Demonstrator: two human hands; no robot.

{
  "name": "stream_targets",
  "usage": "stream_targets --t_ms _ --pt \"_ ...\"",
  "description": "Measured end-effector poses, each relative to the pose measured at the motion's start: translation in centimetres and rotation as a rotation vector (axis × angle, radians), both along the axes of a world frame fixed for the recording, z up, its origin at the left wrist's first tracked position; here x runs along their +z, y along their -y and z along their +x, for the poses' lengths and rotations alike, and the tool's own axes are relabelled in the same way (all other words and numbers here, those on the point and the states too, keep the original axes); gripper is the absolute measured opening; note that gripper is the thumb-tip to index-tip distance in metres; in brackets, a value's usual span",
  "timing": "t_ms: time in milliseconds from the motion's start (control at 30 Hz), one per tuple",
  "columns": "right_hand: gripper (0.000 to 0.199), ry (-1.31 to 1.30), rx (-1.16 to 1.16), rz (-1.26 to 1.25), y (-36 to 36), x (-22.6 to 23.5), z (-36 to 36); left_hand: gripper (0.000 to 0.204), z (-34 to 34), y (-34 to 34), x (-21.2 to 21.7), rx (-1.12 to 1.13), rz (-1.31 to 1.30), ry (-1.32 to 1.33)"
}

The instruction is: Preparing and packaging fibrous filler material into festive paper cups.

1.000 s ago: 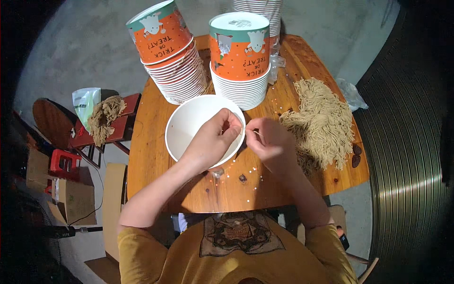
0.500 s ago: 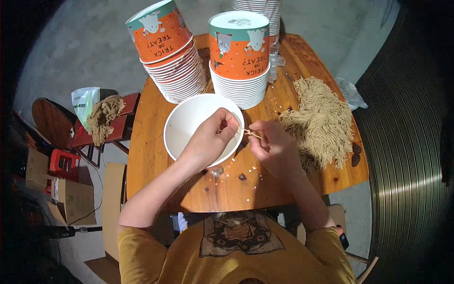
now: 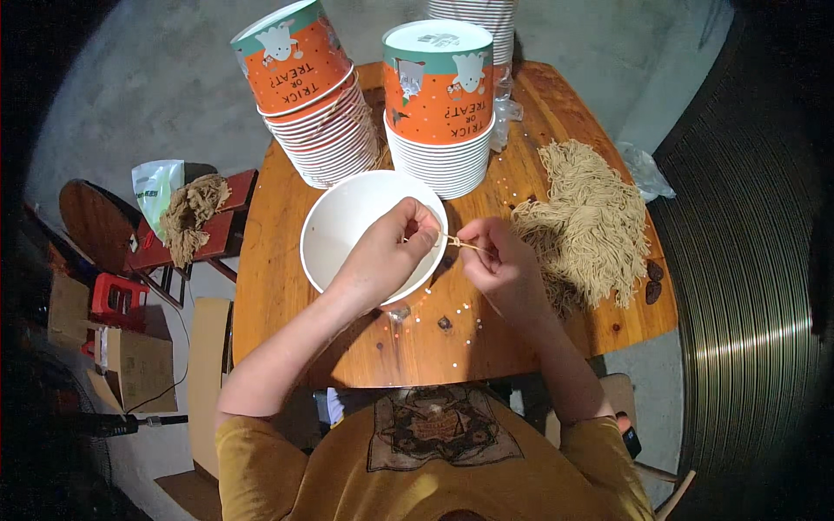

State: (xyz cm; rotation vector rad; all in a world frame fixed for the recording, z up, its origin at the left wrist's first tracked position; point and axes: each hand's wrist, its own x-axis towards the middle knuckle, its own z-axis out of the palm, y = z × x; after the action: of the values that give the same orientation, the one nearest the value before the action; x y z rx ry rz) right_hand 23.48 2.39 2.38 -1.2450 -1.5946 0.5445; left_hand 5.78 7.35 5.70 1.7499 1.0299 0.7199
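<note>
The left hand [image 3: 391, 247] and right hand [image 3: 504, 267] pinch a tan cord [image 3: 455, 242] between them, a white paper bucket [image 3: 334, 230] below the left. Heaped cords [image 3: 599, 227] lie right on the white-specked wooden counter [image 3: 417, 356]; a grey wall [image 3: 591, 61] rises beyond both hands.

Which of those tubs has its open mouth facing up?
The white-lined tub below the left hand: its inside shows, while the orange-printed stacks behind it stand upside down.

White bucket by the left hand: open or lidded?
Open: no lid covers the white bucket; its pale inside shows beyond the left hand.
</note>
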Motion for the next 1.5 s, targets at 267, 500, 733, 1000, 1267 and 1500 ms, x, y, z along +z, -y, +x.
stream_targets --t_ms 267,500,733,1000,1267,1500 --pt "0.015 0.058 -0.027 0.073 -0.6 -0.7 0.4 0.013 -0.1 -0.4 -0.7 -0.011 0.002 0.004" --pt "0.016 0.239 -0.163 0.269 -0.8 -0.8 0.3 0.011 0.0 0.0 -0.6 -0.008 -0.017 -0.033" --pt "0.017 0.198 -0.128 0.230 -0.6 -0.2 0.1 0.014 0.6 0.8 1.0 -0.094 0.046 -0.037" --pt "0.018 0.118 -0.066 0.149 -0.2 1.3 0.1 0.017 0.7 1.0 1.1 -0.141 0.271 -0.167" --pt "0.019 0.521 -0.204 0.483 -0.7 1.1 0.9 0.013 0.6 1.1 1.3 -0.081 0.345 -0.241" --pt "0.022 0.233 -0.012 0.134 -0.1 2.1 0.8 0.009 0.6 1.2 1.2 -0.043 0.374 -0.266"
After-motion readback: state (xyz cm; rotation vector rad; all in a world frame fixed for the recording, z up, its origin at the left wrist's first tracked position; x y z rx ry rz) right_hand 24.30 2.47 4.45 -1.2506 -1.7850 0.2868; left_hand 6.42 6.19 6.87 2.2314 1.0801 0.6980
